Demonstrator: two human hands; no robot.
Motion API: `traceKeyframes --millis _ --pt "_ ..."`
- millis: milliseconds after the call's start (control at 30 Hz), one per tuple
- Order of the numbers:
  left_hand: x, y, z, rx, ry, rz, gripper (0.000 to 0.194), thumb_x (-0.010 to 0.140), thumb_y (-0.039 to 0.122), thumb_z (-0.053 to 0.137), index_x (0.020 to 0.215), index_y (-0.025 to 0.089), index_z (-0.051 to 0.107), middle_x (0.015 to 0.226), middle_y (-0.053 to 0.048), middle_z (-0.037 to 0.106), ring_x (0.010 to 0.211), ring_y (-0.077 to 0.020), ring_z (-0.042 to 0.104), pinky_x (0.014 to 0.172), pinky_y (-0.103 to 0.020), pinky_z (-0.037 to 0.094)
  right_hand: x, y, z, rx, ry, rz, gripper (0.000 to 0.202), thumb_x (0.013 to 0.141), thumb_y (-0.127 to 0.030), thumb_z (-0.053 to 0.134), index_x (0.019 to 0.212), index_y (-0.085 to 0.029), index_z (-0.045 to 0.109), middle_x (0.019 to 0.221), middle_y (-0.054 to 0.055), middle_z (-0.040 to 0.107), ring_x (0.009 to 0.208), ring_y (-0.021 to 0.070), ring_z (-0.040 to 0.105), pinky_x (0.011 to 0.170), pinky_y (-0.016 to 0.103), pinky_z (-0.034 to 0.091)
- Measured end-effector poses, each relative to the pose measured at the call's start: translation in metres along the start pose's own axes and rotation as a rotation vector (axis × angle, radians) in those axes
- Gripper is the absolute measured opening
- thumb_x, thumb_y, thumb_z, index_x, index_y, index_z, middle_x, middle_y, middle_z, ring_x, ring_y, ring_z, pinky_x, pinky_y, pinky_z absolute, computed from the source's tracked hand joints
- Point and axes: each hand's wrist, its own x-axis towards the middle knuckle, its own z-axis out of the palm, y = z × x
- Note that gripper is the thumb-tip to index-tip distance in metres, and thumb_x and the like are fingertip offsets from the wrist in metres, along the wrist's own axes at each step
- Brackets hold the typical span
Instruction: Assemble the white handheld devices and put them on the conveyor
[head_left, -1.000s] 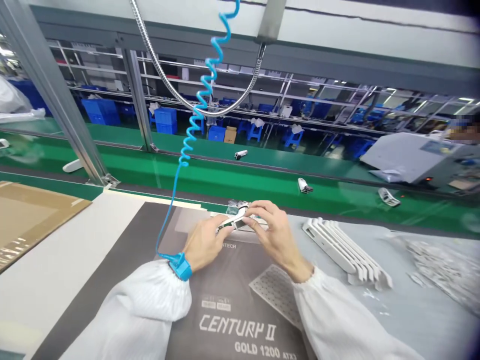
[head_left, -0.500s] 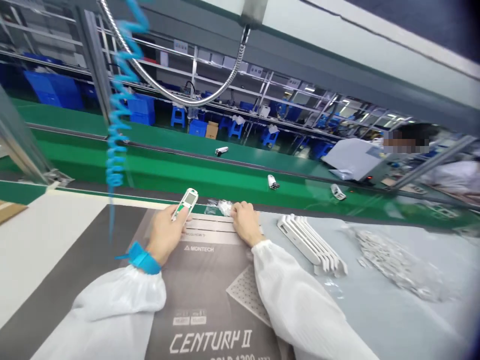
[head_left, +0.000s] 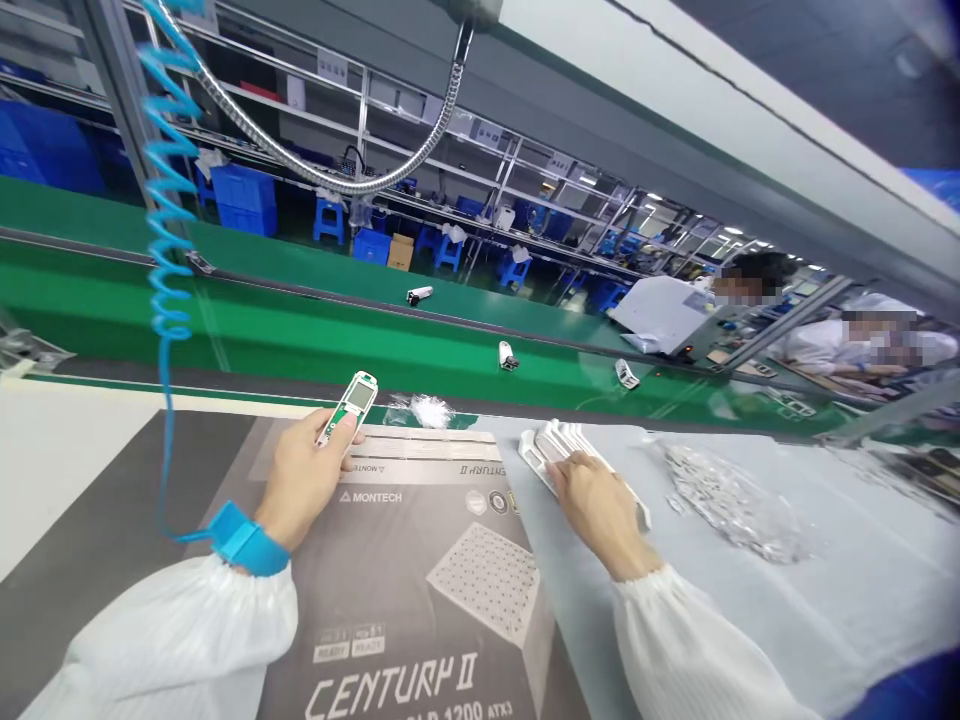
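My left hand point(head_left: 304, 470), with a blue strap at the wrist, is closed around a small white handheld device point(head_left: 352, 400). A grey screen and green circuit board show on its upper face. Over the grey mat, my right hand point(head_left: 596, 500) grips a white plastic housing point(head_left: 534, 455) at the near side of a row of similar white housings point(head_left: 574, 437). Its fingertips are partly hidden. Between the hands lies a printed Montech cardboard box point(head_left: 420, 540), with crumpled clear plastic point(head_left: 431, 410) beyond its far edge.
A clear bag of small white parts point(head_left: 727, 500) lies on the right. Beyond the bench runs a green conveyor point(head_left: 360, 345) carrying several white devices point(head_left: 507, 355). A coiled blue cord point(head_left: 169, 220) hangs at left. Co-workers sit at far right.
My right hand has moved from the crumpled plastic to the white housings on the right and grips one, shifting it slightly from the row. My left hand still holds the device. The view has turned right.
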Motion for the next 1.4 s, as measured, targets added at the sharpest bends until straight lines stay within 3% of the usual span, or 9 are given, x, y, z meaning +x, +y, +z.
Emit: traceKeyframes --millis 233,367,467,600,800,1100,1233,1300,1400 --pt "-0.004 0.003 0.004 -0.151 -0.068 -0.03 0.047 0.079 0.061 0.063 0.092 0.015 0.065 0.086 -0.007 0.07 0.056 -0.0104 0.052 0.052 -0.024 0.044 0.02 -0.007 -0.001 0.15 -0.159 0.061 0.01 0.089 -0.024 0.057 0.094 -0.016 0.061 0.082 0.012 0.067 0.077 0.0259 0.064 0.062 0.033 0.035" --pt "-0.004 0.003 0.005 -0.213 -0.104 0.001 0.051 0.08 0.061 0.063 0.105 0.016 0.063 0.094 -0.007 0.07 0.056 -0.0095 0.052 0.052 -0.023 0.044 0.033 0.005 -0.016 0.262 -0.277 -0.071 0.013 0.084 -0.024 0.06 0.072 -0.018 0.057 0.069 0.005 0.061 0.068 0.02 0.057 0.062 0.03 0.035" --pt "-0.002 0.002 0.008 -0.21 -0.128 0.009 0.054 0.086 0.064 0.052 0.11 0.016 0.063 0.094 -0.007 0.07 0.055 -0.0101 0.052 0.052 -0.024 0.045 0.037 -0.001 -0.039 0.627 -0.351 -0.172 0.019 0.086 -0.031 0.056 0.07 -0.019 0.057 0.07 0.001 0.058 0.064 0.0155 0.052 0.06 0.029 0.036" --pt "-0.004 -0.001 0.013 -0.146 -0.13 0.051 0.057 0.093 0.063 0.039 0.124 0.02 0.06 0.098 -0.006 0.07 0.064 -0.0138 0.057 0.06 -0.027 0.049 0.034 -0.051 -0.054 1.308 -0.395 -0.109 0.014 0.083 -0.031 0.059 0.091 -0.02 0.059 0.075 -0.001 0.058 0.059 0.0119 0.048 0.057 0.027 0.04" --pt "-0.015 -0.006 0.022 -0.006 -0.195 0.279 0.034 0.092 0.044 0.056 0.119 0.024 0.063 0.116 -0.003 0.068 0.106 -0.0199 0.061 0.094 -0.031 0.046 0.015 -0.155 -0.03 1.968 -0.518 -0.216 0.028 0.085 -0.044 0.067 0.101 -0.022 0.058 0.077 0.0 0.062 0.067 0.0131 0.058 0.069 0.031 0.05" --pt "-0.017 -0.007 0.027 0.012 -0.329 0.318 0.033 0.092 0.034 0.058 0.123 0.025 0.062 0.13 -0.003 0.063 0.119 -0.0211 0.059 0.104 -0.033 0.045 0.008 -0.157 -0.013 2.127 -0.482 -0.19 0.043 0.08 -0.049 0.073 0.112 -0.021 0.065 0.103 0.007 0.071 0.092 0.0208 0.066 0.092 0.039 0.048" --pt "-0.027 -0.005 0.038 0.229 -0.276 0.427 0.038 0.1 0.037 0.041 0.133 0.025 0.056 0.133 -0.007 0.062 0.122 -0.0228 0.058 0.105 -0.036 0.043 0.007 -0.166 -0.022 2.359 -0.46 0.058 0.047 0.08 -0.062 0.066 0.102 -0.02 0.068 0.101 0.006 0.072 0.096 0.0214 0.065 0.093 0.036 0.047" --pt "-0.034 -0.004 0.045 0.474 -0.33 0.445 0.043 0.099 0.041 0.039 0.135 0.022 0.053 0.126 -0.012 0.066 0.11 -0.029 0.065 0.096 -0.042 0.049 0.005 -0.169 -0.025 2.542 -0.533 0.294 0.049 0.083 -0.069 0.055 0.088 -0.021 0.066 0.076 0.002 0.068 0.077 0.0185 0.064 0.081 0.034 0.051" --pt "-0.04 -0.001 0.053 0.8 -0.488 0.409 0.053 0.095 0.054 0.041 0.131 0.018 0.056 0.103 -0.018 0.073 0.085 -0.0367 0.071 0.077 -0.048 0.053 0.004 -0.166 -0.028 2.647 -0.596 0.506 0.051 0.086 -0.066 0.048 0.062 -0.022 0.054 0.043 -0.006 0.037 0.045 0.0129 0.043 0.056 0.03 0.046"
